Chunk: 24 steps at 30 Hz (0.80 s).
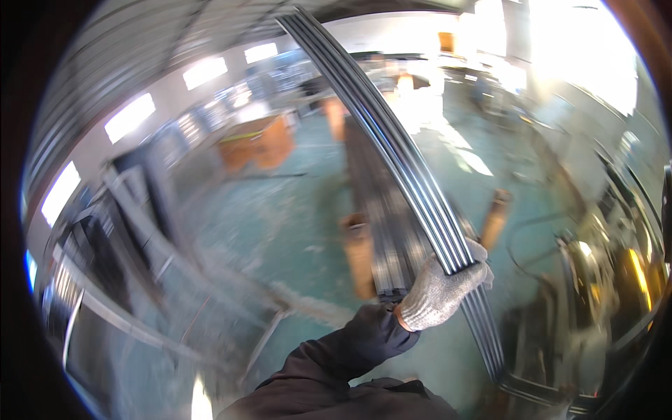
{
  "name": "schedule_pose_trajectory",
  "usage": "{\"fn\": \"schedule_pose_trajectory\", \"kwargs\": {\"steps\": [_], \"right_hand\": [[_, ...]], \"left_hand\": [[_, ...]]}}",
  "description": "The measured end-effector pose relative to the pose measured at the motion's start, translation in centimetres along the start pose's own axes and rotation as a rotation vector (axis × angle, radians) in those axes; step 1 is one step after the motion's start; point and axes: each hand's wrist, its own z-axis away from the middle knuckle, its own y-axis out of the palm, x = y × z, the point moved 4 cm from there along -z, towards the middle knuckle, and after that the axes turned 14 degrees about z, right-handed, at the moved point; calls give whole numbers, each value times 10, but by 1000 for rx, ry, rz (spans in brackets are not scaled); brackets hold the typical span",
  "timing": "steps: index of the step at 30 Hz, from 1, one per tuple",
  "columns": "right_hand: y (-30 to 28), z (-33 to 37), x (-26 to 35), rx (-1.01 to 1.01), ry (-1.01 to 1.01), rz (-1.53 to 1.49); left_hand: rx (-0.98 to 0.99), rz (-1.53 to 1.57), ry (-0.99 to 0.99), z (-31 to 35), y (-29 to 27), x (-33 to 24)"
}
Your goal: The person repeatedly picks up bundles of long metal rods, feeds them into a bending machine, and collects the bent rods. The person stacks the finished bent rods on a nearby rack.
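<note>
My left hand [439,292], in a grey knitted glove, is closed around a bundle of long, thin, shiny metal bars [395,143]. Its fingers wrap over the bundle's right side. From the hand the bars slant up and away to the far left, and their near part [484,329] runs down past the glove to the lower right. A dark sleeve covers my left forearm [343,350]. My right hand cannot be made out in the picture. Beneath the held bundle lies a stack of dark metal bars [392,245] between brown upright posts.
A brown post [359,255] stands left of the stack, another post [495,217] to its right. An orange-brown box [257,142] sits farther left on the green floor [287,231]. Grey metal frames [140,231] lean at left; shiny golden panels [602,280] stand at right. Much is motion-blurred.
</note>
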Motion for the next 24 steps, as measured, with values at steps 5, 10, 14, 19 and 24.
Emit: {"fn": "schedule_pose_trajectory", "kwargs": {"steps": [5,10,14,19,24], "right_hand": [[138,30,98,431,-42,-403],[164,120,266,714,8,-610],[183,189,383,807,-17,-598],[236,269,530,795,-17,-578],[241,385,738,736,-409,-725]], "left_hand": [[-364,-173,279,126,-67,-110],[-725,-275,383,253,-105,-223],[-833,-179,552,326,-135,-309],[-886,-114,709,376,-189,-417],[-832,-170,831,414,-262,-566]]}}
